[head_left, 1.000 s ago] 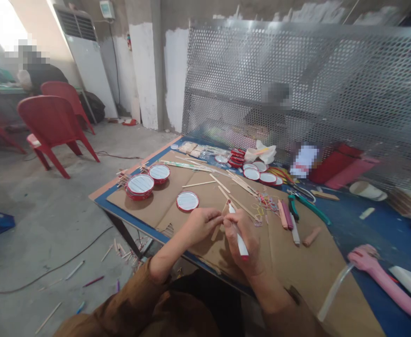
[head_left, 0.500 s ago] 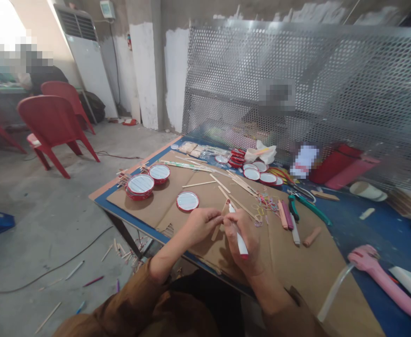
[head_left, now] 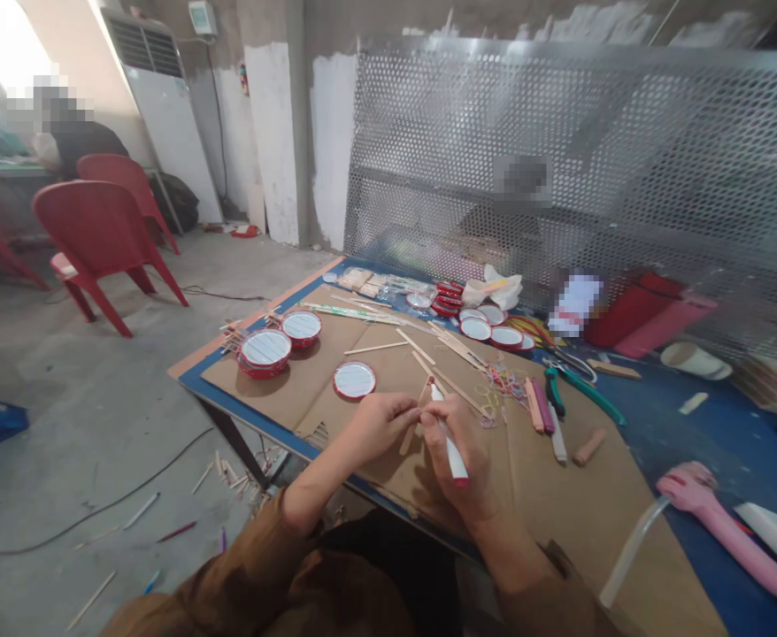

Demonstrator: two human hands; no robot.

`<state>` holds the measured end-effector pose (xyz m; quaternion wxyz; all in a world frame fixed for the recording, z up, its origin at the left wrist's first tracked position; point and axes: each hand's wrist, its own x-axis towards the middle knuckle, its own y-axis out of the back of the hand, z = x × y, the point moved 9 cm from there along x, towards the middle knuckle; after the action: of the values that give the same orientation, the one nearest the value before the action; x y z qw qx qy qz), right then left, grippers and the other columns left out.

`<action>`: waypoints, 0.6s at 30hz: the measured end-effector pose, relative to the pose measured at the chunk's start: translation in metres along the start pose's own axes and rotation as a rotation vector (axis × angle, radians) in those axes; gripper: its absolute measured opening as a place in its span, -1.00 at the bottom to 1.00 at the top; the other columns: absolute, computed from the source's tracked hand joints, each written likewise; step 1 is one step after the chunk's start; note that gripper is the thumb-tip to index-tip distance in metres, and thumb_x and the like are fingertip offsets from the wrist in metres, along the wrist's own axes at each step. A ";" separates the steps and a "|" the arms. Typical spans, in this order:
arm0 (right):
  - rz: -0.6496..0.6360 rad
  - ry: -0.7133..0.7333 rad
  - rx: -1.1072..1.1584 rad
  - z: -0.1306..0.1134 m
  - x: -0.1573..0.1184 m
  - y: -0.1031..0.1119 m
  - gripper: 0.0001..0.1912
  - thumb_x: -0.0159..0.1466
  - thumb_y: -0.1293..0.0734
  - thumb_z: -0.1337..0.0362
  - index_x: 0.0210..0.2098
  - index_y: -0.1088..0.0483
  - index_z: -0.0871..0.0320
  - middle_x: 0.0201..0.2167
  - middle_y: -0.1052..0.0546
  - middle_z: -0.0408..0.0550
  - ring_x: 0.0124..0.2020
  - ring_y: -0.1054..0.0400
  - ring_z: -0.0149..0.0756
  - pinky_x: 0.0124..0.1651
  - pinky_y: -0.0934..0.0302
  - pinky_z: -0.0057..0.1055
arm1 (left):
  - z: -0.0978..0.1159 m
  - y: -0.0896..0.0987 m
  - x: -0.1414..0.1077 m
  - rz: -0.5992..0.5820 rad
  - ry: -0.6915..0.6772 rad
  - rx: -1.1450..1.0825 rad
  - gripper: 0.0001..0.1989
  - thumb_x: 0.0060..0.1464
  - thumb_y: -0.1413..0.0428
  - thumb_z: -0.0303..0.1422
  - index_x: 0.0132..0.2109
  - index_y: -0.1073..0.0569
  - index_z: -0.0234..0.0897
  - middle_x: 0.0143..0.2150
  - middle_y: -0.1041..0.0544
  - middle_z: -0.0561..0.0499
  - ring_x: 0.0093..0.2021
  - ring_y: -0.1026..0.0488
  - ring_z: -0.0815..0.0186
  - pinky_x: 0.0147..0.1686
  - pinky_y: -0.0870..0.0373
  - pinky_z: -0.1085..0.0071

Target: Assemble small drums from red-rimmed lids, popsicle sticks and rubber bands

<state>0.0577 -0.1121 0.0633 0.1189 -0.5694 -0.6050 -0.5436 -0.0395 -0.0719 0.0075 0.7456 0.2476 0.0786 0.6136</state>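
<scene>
My left hand [head_left: 381, 425] is closed, pinching a flat wooden craft stick [head_left: 407, 441] above the cardboard. In my right hand [head_left: 469, 456] is a white marker with a red end [head_left: 455, 460], gripped like a pen. The marker's tip meets the stick's upper end, where a reddish mark shows. Beyond my left hand lies a round white disc with a red rim [head_left: 354, 379]. Loose craft sticks [head_left: 451, 384] lie just past my fingertips. Two thicker red-rimmed white rounds [head_left: 265, 349] [head_left: 302, 326], with sticks beside them, stand at the left.
Cardboard [head_left: 527, 509] covers much of the blue table [head_left: 677, 447]. At right are green-handled pliers [head_left: 591, 396], clay-coloured sticks [head_left: 534, 405], colourful rubber bands [head_left: 504, 382] and a pink glue gun [head_left: 726, 522]. A perforated metal screen [head_left: 428, 141] stands behind. Red chairs [head_left: 100, 226] stand left.
Both hands stay in nearly the same place, with the marker still at the stick's end. The marker's body has shifted very slightly.
</scene>
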 end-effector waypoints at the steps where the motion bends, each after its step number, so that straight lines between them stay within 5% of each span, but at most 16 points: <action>1: -0.002 -0.002 -0.004 0.000 0.000 0.000 -0.92 0.32 -0.17 0.38 -0.28 -0.27 0.11 -0.41 -0.33 -0.12 -0.36 -0.27 -0.34 -0.28 -0.19 -0.39 | 0.000 0.000 0.000 0.000 -0.002 -0.002 -0.73 0.13 0.02 -0.29 -0.35 -0.51 -0.34 -0.47 -0.48 0.05 -0.41 -0.36 0.39 -0.35 -0.28 0.56; 18: -0.021 0.016 -0.020 -0.002 0.001 -0.002 -0.91 0.32 -0.18 0.37 -0.30 -0.29 0.11 -0.42 -0.34 -0.12 -0.37 -0.29 -0.34 -0.30 -0.20 -0.40 | 0.001 -0.001 0.000 -0.012 -0.010 -0.016 -0.72 0.12 0.04 -0.29 -0.37 -0.49 -0.36 -0.44 -0.49 0.04 -0.41 -0.36 0.39 -0.34 -0.28 0.54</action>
<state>0.0544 -0.1129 0.0640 0.1125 -0.5597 -0.6046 -0.5555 -0.0384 -0.0724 0.0078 0.7516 0.2444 0.0714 0.6085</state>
